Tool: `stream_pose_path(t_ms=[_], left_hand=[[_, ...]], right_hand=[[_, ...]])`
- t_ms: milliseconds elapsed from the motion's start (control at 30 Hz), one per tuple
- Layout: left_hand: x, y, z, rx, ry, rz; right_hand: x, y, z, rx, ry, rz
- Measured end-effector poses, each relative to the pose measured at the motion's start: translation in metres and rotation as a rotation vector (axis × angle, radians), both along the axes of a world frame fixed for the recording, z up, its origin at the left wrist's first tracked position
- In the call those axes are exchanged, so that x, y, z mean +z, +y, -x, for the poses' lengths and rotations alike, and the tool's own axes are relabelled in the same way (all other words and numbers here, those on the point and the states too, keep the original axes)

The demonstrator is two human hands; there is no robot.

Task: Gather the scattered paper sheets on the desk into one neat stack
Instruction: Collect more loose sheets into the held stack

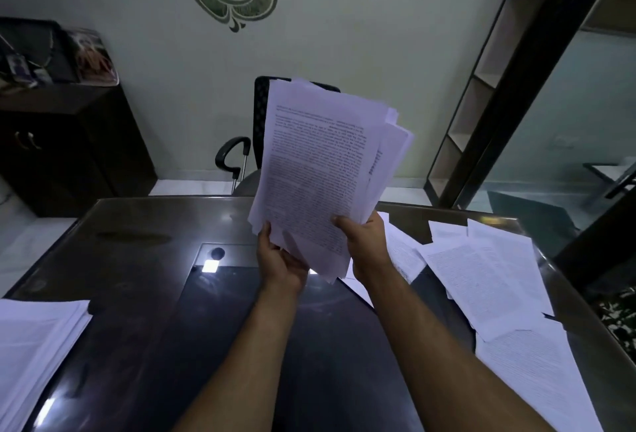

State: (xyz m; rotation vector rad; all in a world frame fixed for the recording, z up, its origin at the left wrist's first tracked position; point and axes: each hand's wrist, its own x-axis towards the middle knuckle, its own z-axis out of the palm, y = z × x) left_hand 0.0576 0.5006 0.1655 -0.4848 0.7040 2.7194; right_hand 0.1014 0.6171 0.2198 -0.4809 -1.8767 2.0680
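Both hands hold a bundle of printed sheets [320, 170] upright above the dark glossy tabletop [137, 259], its printed face turned toward the camera. The left hand [280, 263] grips the bundle's lower left corner, with the thumb lying along the left edge and the fingers behind the paper. The right hand [364, 242] is closed on the lower right edge, its thumb pressed across the front page. The sheets in the bundle are not squared: their upper right corners fan out in uneven steps.

On the right side of the tabletop lie scattered sheets [481, 280], overlapping one another at different angles and reaching from near the far edge down to the near right corner. At the near left corner rests a separate pile of paper [38, 342], flat on the surface and partly cut off by the picture's edge.

Beyond the far edge of the tabletop stands a black office chair [241, 153], partly hidden by the held bundle. A dark wooden cabinet [69, 142] stands against the wall on the left, and an open shelf unit [481, 80] on the right.
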Motion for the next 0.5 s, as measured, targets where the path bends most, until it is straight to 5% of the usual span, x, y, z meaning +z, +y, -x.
stream_pose_path(t_ms=[500], left_hand=[[0.045, 0.013, -0.005, 0.019, 0.084, 0.059]], right_hand=[[0.036, 0.001, -0.011, -0.072, 0.115, -0.076]])
